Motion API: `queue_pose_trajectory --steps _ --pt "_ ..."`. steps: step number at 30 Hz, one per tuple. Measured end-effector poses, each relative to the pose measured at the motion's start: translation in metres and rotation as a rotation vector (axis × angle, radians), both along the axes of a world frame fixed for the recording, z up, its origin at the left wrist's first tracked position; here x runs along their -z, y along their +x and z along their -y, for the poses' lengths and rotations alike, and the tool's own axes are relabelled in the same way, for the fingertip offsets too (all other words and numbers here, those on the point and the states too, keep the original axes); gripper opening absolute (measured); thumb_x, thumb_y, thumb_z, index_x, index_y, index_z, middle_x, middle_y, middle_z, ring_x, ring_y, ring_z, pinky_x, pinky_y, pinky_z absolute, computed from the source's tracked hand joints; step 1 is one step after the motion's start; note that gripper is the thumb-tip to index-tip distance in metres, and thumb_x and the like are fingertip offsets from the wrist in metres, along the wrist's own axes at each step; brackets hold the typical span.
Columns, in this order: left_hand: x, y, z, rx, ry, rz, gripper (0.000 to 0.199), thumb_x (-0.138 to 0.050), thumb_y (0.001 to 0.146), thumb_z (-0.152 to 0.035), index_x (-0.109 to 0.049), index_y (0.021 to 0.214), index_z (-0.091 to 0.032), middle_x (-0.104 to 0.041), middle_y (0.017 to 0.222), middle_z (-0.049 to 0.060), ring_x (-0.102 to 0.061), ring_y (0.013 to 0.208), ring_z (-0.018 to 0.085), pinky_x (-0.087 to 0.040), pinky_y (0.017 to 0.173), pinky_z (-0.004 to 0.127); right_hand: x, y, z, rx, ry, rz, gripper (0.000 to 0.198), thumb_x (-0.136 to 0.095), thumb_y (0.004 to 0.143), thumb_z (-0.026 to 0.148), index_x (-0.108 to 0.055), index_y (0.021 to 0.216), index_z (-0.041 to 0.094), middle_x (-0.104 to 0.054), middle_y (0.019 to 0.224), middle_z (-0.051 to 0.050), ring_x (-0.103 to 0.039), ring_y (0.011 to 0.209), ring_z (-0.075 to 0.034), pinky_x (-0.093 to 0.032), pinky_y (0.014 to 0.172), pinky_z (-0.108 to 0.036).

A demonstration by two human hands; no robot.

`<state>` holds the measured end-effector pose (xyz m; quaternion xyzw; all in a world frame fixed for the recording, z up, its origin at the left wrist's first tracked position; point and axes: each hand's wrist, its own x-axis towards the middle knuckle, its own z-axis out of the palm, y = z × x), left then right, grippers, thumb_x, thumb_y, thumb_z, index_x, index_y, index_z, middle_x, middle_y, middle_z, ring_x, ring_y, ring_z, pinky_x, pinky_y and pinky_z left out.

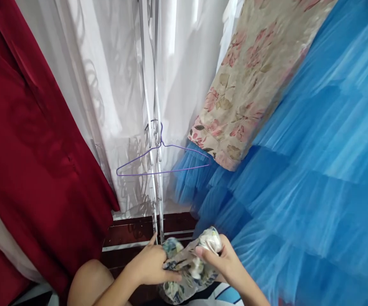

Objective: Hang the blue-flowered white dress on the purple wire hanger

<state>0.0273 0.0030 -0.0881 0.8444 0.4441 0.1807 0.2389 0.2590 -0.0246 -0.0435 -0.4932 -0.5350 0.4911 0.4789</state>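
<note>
A bunched piece of light patterned fabric, white with blue and yellowish marks, lies between my hands low in the view. Whether it is a garment I cannot tell. My right hand grips its upper right part, thumb pressed on the cloth. On the other side my left hand has fingers closed into the folds, while one finger points upward. Beyond my hands, a bare purple wire hanger hangs by its hook on a white metal stand.
Blue layered tulle fills the right side, with a beige floral cloth hanging in front. A red curtain hangs at left and a white curtain behind the stand. My bare knee shows at bottom left.
</note>
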Motion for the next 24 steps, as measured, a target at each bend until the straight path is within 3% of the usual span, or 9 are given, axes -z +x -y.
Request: queue_pose_trajectory --steps 3,5,9,12,15,19,21,24 --pt "0.010 -0.052 -0.016 -0.038 -0.071 -0.153 0.028 -0.066 0.075 -0.049 -0.067 0.067 -0.023 -0.068 0.076 0.000 -0.065 0.081 0.021 -0.019 0.116 0.049 -0.024 0.001 -0.025 -0.149 0.068 0.015 0.034 -0.071 0.078 0.044 -0.061 0.063 0.015 -0.059 0.061 -0.003 -0.052 0.056 -0.015 -0.042 0.054 -0.025" --pt "0.005 -0.092 -0.031 -0.141 -0.063 -0.183 0.028 -0.066 0.076 -0.047 -0.067 0.067 -0.021 -0.069 0.079 0.002 -0.065 0.084 0.022 -0.022 0.115 0.050 -0.042 -0.005 -0.051 -0.223 0.136 0.031 0.030 -0.072 0.077 0.038 -0.063 0.064 0.013 -0.060 0.061 -0.002 -0.052 0.057 -0.014 -0.041 0.055 -0.024" --pt "-0.031 -0.165 -0.058 -0.278 0.106 -0.074 0.025 -0.056 0.086 -0.042 -0.072 0.083 -0.023 -0.070 0.108 0.007 -0.060 0.109 0.027 -0.039 0.104 0.043 -0.067 -0.030 -0.098 -0.369 0.095 -0.133 0.029 -0.077 0.070 0.035 -0.070 0.087 0.012 -0.068 0.073 -0.004 -0.062 0.066 -0.019 -0.049 0.068 -0.030" --pt "-0.067 -0.201 -0.070 -0.394 0.332 0.055 0.029 -0.046 0.094 -0.037 -0.070 0.102 -0.024 -0.061 0.132 0.006 -0.048 0.128 0.026 -0.035 0.110 0.041 -0.077 -0.051 -0.120 -0.315 0.094 -0.161 0.039 -0.075 0.072 0.033 -0.067 0.104 0.013 -0.070 0.084 -0.006 -0.065 0.073 -0.022 -0.051 0.072 -0.034" --pt "-0.101 -0.214 -0.076 -0.449 0.491 0.158 0.031 -0.045 0.095 -0.036 -0.065 0.116 -0.024 -0.053 0.142 0.005 -0.041 0.136 0.023 -0.030 0.115 0.040 -0.087 -0.063 -0.142 -0.153 0.341 0.046 0.026 -0.071 0.075 0.030 -0.065 0.095 0.015 -0.069 0.089 -0.006 -0.063 0.077 -0.020 -0.049 0.071 -0.031" --pt "-0.132 -0.206 -0.093 -0.408 0.474 0.249 0.038 -0.043 0.096 -0.036 -0.059 0.129 -0.023 -0.048 0.146 0.005 -0.042 0.136 0.021 -0.031 0.115 0.037 -0.093 -0.063 -0.179 0.030 0.720 0.377 0.011 -0.065 0.075 0.019 -0.061 0.085 0.018 -0.066 0.106 -0.008 -0.061 0.099 -0.024 -0.045 0.088 -0.034" --pt "-0.138 -0.198 -0.107 -0.406 0.417 0.276 0.042 -0.043 0.096 -0.035 -0.057 0.133 -0.021 -0.050 0.145 0.007 -0.045 0.134 0.022 -0.033 0.114 0.038 -0.089 -0.060 -0.196 0.075 0.757 0.536 0.021 -0.062 0.075 0.016 -0.063 0.096 0.018 -0.065 0.111 -0.010 -0.060 0.106 -0.026 -0.043 0.092 -0.037" --pt "-0.135 -0.186 -0.128 -0.368 0.331 0.295 0.042 -0.044 0.095 -0.036 -0.058 0.131 -0.020 -0.052 0.143 0.008 -0.047 0.133 0.023 -0.034 0.113 0.038 -0.075 -0.057 -0.209 0.071 0.704 0.723 0.036 -0.058 0.074 0.011 -0.064 0.109 0.019 -0.068 0.111 -0.010 -0.062 0.104 -0.026 -0.045 0.090 -0.036"
